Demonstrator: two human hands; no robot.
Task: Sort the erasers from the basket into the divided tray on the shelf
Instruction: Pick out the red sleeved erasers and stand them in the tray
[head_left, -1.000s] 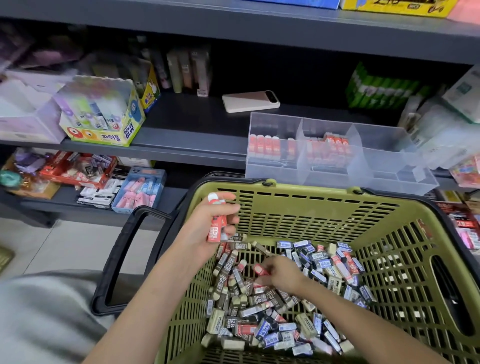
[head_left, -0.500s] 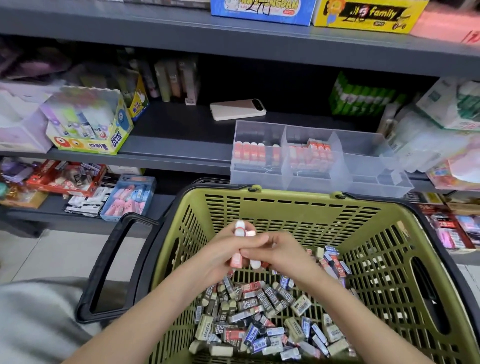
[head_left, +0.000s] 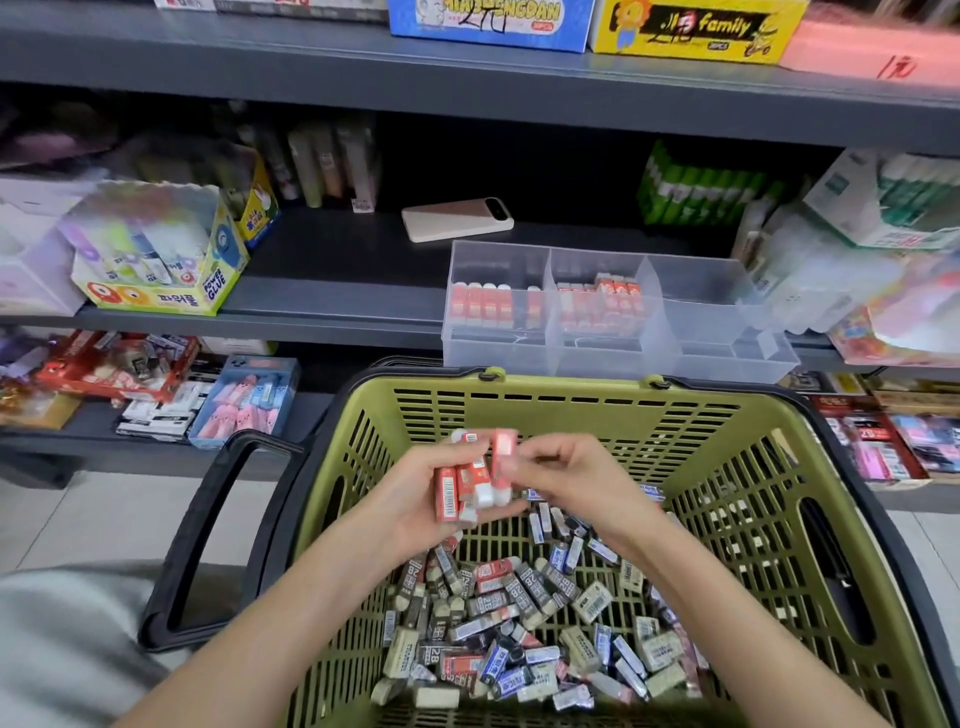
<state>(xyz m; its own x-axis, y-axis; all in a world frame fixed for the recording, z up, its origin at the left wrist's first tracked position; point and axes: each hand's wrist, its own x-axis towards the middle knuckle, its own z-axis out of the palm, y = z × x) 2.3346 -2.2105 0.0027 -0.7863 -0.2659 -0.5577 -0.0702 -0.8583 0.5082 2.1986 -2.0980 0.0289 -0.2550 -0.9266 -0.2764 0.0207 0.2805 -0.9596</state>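
Erasers in red sleeves (head_left: 462, 488), a small bunch of them, are being held above the middle of the basket, clear of the pile below. The left hand (head_left: 410, 504) is gripping this bunch, its fingers curling round the sleeves from the left and its thumb pressing on top. The right hand (head_left: 566, 483) is meeting it from the right, its fingertips pinching a single red eraser (head_left: 503, 457) that is standing upright against the right edge of the bunch; its other fingers are curling loosely.

Under both hands, the loose eraser pile (head_left: 519, 623) is lying on the near floor of the green basket (head_left: 571, 387), mixing dark 2B sleeves, blue sleeves, beige sleeves and a few red ones. A black handle (head_left: 208, 545) is hanging down the basket's left side.

Just beyond the basket's far rim, the clear divided tray (head_left: 727, 358) is sitting on the edge of the grey shelf (head_left: 337, 291). Its left compartment is holding a row of upright red erasers (head_left: 480, 306), and its middle compartment is holding a fuller batch of red erasers (head_left: 602, 306).

Farther back on the same shelf, a pink phone (head_left: 457, 218) is lying flat. At the left, a glue box (head_left: 156, 260) is standing open.
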